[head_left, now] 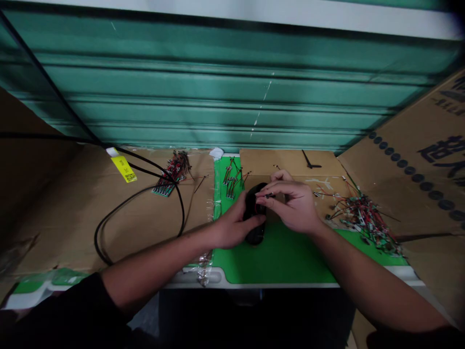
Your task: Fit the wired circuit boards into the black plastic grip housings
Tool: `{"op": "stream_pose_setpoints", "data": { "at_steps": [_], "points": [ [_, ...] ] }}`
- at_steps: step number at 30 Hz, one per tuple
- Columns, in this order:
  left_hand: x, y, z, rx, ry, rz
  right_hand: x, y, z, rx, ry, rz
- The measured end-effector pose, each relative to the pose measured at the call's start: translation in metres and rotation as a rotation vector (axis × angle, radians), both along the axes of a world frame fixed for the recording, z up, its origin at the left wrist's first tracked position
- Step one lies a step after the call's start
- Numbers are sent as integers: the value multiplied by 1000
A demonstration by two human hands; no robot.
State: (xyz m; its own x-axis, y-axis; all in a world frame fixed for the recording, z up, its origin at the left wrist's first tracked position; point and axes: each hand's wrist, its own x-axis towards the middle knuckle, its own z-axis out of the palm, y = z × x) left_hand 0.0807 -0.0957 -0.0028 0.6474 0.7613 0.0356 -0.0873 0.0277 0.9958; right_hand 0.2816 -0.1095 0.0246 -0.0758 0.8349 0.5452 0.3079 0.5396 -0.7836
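Note:
In the middle of the bench, my left hand [234,223] is closed around a black oval shell [256,233], its thumb lying over the near part. Above the shell my right hand [294,201] pinches a small dark part [269,195] with thumb and fingertips; its exact kind is too small to make out. A thin red wire shows inside the shell under the fingers. Just beyond my left hand lie a few small circuit boards with wires [232,182] on the green surface.
A bundle of wired boards [172,174] lies on cardboard at left, near a looped black cable [96,232] with a yellow tag [123,168]. A tangled pile of wired boards [372,220] sits at right. Cardboard walls and a green panel [218,87] enclose the bench.

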Motion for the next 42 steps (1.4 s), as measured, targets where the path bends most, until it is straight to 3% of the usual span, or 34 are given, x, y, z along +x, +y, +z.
{"op": "stream_pose_setpoints", "data": {
  "at_steps": [5, 13, 19, 24, 29, 34, 42],
  "points": [
    [-1, 2, -1, -181, -50, 10, 0, 4, -4, 40, 25, -62],
    [3, 3, -5, -371, -194, 59, 3, 5, -8, 2, 19, -20],
    [-3, 2, -7, -184, -103, 7, -7, 5, -19, 32, 51, -129],
    [0, 2, 1, -113, -93, 51, -13, 6, -24, 49, 23, -212],
    [4, 2, 6, -128, -103, 120, -9, 3, -10, 100, -101, -228],
    [3, 3, 3, -75, -76, 131, 3, -1, 5, 277, -330, -153],
    [1, 6, 5, -44, -61, 100, 13, -2, 8, 404, -431, -94]
  ]
}}
